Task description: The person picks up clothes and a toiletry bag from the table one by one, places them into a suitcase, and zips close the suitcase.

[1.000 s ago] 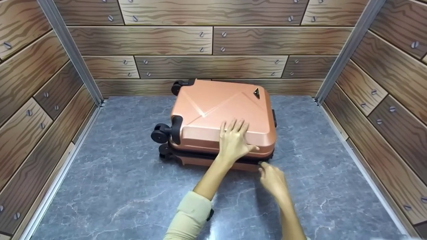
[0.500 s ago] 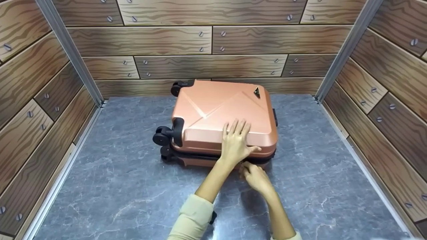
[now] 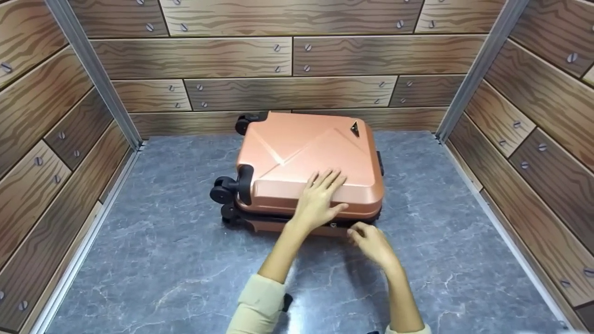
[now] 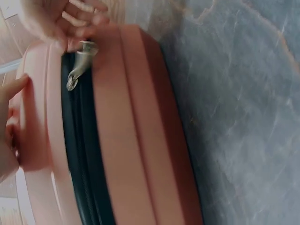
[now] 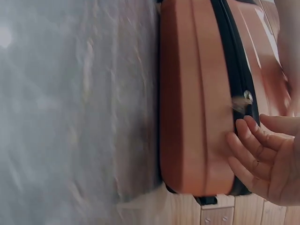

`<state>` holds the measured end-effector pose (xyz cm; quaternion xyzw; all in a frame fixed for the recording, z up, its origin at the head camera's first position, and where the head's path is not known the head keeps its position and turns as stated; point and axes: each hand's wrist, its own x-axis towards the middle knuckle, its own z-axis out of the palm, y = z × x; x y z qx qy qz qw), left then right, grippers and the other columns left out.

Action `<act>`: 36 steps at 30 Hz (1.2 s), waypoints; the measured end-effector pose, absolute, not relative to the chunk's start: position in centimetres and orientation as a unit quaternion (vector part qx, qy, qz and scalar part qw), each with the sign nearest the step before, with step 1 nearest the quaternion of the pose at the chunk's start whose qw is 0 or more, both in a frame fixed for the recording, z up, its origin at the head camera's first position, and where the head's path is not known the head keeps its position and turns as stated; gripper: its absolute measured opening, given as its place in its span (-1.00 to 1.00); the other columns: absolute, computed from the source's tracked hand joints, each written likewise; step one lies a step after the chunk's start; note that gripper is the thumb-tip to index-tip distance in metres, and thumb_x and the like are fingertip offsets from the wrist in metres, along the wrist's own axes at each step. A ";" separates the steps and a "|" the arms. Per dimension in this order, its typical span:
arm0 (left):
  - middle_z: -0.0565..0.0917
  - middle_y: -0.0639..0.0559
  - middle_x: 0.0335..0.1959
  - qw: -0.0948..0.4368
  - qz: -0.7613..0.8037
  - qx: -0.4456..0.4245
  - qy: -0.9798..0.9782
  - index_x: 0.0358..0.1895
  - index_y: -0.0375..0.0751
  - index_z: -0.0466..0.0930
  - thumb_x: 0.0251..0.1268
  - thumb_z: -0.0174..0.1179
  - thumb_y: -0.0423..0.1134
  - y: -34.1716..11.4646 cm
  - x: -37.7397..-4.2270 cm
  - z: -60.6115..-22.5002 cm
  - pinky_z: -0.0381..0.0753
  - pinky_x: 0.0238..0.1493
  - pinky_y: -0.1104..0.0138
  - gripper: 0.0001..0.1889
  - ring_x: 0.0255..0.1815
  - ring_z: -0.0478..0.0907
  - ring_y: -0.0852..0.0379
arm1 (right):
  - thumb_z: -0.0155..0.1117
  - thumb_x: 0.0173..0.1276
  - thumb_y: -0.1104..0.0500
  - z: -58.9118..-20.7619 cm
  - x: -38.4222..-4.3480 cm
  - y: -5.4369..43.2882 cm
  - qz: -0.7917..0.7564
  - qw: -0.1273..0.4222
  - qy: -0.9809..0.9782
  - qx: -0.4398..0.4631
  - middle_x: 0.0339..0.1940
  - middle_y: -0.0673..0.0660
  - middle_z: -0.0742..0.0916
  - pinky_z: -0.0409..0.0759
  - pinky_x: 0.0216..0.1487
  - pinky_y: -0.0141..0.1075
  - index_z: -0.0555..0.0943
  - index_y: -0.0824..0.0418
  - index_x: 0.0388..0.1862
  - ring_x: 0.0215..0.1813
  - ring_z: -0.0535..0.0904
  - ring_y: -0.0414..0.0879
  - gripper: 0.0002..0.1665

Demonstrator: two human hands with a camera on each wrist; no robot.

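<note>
Fingers of the right hand (image 3: 372, 244) bend loosely beside the zip pull (image 4: 83, 62), seemingly pinching nothing; the left hand (image 3: 316, 205) lies, fingers straight, on the near edge of the suitcase (image 3: 311, 146), flat at centre. I think the pull should slide level along the seam (image 4: 83, 136). Left wrist view shows its shape; only head view, the badge (image 3: 355, 129).

In the head view, the left sleeve (image 3: 260, 299) is cut off near half past six, the right sleeve (image 3: 409, 330) at five. The zip (image 3: 274, 218) is partly hidden by the left hand (image 3: 320, 202). The badge (image 3: 355, 129) cannot be read. The pull (image 5: 248, 97) is blurred; the right hand (image 5: 268, 161) is cropped towards four o'clock.
</note>
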<state>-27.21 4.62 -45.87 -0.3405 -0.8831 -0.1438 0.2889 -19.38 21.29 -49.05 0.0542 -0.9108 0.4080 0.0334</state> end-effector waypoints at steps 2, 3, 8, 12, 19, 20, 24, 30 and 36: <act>0.36 0.03 0.28 0.281 -0.140 -0.341 -0.886 0.28 -0.04 0.37 0.07 0.19 0.18 3.7 -27.2 -45.8 -0.08 0.34 0.17 -0.30 0.33 0.17 0.06 | 0.16 0.30 0.27 -48.4 -19.2 21.7 0.421 0.039 -0.904 0.058 -0.54 0.08 0.66 0.51 -0.41 -0.22 0.60 0.24 -0.41 -0.46 0.57 -0.04 -0.89; 0.36 0.04 0.27 0.285 -0.142 -0.336 -0.886 0.27 -0.03 0.38 0.06 0.20 0.19 3.3 -27.2 -45.9 -0.07 0.34 0.16 -0.31 0.32 0.18 0.06 | 0.17 0.30 0.27 -48.0 -19.2 22.0 0.423 0.046 -0.903 0.064 -0.53 0.10 0.66 0.51 -0.39 -0.21 0.60 0.24 -0.41 -0.44 0.57 -0.02 -0.89; 0.39 0.03 0.25 0.332 -0.157 -0.294 -0.883 0.24 -0.01 0.41 -0.03 0.22 0.24 2.1 -27.2 -46.8 -0.05 0.33 0.11 -0.28 0.31 0.20 0.02 | 0.15 0.33 0.23 -44.9 -19.4 22.8 0.441 0.089 -0.887 0.106 -0.44 0.11 0.68 0.53 -0.29 -0.20 0.60 0.27 -0.31 -0.37 0.58 0.02 -0.88; 0.36 0.02 0.27 0.339 -0.169 -0.284 -0.881 0.26 -0.03 0.38 -0.01 0.23 0.22 2.2 -27.1 -47.3 -0.07 0.34 0.14 -0.27 0.33 0.16 0.02 | 0.17 0.30 0.28 -42.5 -20.7 22.7 0.429 0.177 -0.868 0.175 -0.41 0.11 0.67 0.54 -0.28 -0.20 0.59 0.34 -0.27 -0.37 0.56 -0.02 -0.88; 0.33 0.05 0.29 0.324 -0.177 -0.273 -0.888 0.29 0.00 0.33 0.03 0.19 0.23 2.9 -26.9 -47.9 -0.16 0.35 0.18 -0.27 0.35 0.10 0.05 | 0.14 0.34 0.08 -42.7 -24.9 21.9 0.255 0.247 -0.914 0.198 0.09 0.19 0.57 0.19 0.20 0.07 0.55 0.22 0.05 0.17 0.37 0.12 -0.63; 0.33 0.05 0.29 0.322 -0.176 -0.273 -0.889 0.30 0.01 0.33 0.04 0.17 0.24 3.0 -26.9 -47.9 -0.17 0.35 0.19 -0.27 0.35 0.09 0.05 | 0.12 0.35 0.03 -43.1 -25.4 21.8 0.232 0.241 -0.923 0.189 0.17 0.20 0.52 0.10 0.24 0.11 0.52 0.20 0.12 0.24 0.30 0.15 -0.57; 0.30 0.05 0.31 0.318 -0.175 -0.278 -0.890 0.31 0.02 0.30 0.08 0.12 0.26 3.2 -27.0 -47.8 -0.19 0.36 0.20 -0.28 0.36 0.07 0.06 | 0.07 0.36 -0.06 -44.2 -26.3 21.8 0.196 0.225 -0.941 0.160 0.30 0.18 0.41 -0.11 0.28 0.18 0.45 0.10 0.24 0.35 0.12 0.20 -0.48; 0.29 0.05 0.32 0.317 -0.186 -0.274 -0.888 0.31 0.01 0.30 0.08 0.13 0.24 3.1 -26.8 -47.7 -0.21 0.36 0.19 -0.28 0.37 0.05 0.05 | 0.11 0.31 -0.13 -44.5 -26.2 21.5 0.204 0.237 -0.936 0.163 0.31 0.15 0.40 -0.13 0.27 0.20 0.44 0.06 0.26 0.36 0.09 0.20 -0.41; 0.31 0.05 0.31 0.324 -0.195 -0.263 -0.887 0.29 -0.01 0.33 0.06 0.19 0.20 3.1 -26.4 -48.0 -0.19 0.36 0.18 -0.29 0.36 0.07 0.05 | 0.24 0.12 -0.28 -44.8 -25.9 21.3 0.202 0.235 -0.937 0.160 0.32 0.12 0.39 -0.10 0.26 0.21 0.43 0.05 0.26 0.37 0.07 0.19 -0.23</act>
